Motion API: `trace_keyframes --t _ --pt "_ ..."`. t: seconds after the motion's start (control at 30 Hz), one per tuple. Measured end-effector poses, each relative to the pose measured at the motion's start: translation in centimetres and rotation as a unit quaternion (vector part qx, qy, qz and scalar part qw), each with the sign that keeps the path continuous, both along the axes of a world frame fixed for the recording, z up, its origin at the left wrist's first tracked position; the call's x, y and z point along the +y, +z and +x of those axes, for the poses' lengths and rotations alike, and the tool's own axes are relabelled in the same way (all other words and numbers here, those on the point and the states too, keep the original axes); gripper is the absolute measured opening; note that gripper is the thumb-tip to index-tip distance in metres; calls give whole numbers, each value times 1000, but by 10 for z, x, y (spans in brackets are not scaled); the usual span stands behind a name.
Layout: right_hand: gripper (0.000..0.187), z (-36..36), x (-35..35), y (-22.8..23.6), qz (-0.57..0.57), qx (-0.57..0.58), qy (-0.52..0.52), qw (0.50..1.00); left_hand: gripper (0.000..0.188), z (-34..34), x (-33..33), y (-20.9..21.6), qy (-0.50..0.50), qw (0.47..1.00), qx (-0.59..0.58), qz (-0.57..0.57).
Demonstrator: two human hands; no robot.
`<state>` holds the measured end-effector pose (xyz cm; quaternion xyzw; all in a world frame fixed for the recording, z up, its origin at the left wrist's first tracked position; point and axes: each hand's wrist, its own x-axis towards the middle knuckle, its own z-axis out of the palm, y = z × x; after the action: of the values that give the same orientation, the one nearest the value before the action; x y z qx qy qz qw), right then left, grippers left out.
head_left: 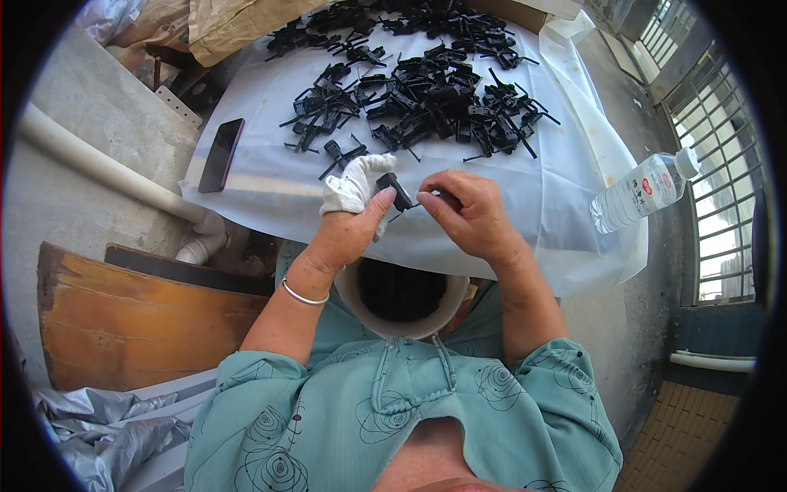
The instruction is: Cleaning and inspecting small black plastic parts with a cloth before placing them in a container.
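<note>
My left hand (354, 223), with a white cloth glove (351, 185) over its fingers and the thumb bare, grips a small black plastic part (397, 192). The thumb presses on its near side. My right hand (471, 211) is bare, its thumb and forefinger pinched at the right end of that part; whatever sits between those fingertips is too small to name. Beyond both hands a heap of similar black parts (434, 97), with thin rods sticking out, lies on a white plastic sheet (270, 176). One loose black part (338, 154) rests just past the glove.
Below my hands stands a pale bucket (348, 299) with dark contents, between my knees. A phone (221, 156) lies at the sheet's left side. A clear water bottle (643, 193) is at the right edge. Brown paper (238, 29) and a cardboard box (518, 13) sit at the back.
</note>
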<state>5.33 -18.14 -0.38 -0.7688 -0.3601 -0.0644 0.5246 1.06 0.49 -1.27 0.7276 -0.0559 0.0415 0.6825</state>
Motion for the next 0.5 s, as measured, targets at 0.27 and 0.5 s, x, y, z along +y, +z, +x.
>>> trace_keyframes --t 0.27,0.5 --pt "10 -12 13 -6 -69 -197 9 978 28 -8 -13 8 -3 994 96 -60" --pt "18 -17 22 -11 63 -24 -56 996 30 -11 -12 8 -65 988 109 -89"
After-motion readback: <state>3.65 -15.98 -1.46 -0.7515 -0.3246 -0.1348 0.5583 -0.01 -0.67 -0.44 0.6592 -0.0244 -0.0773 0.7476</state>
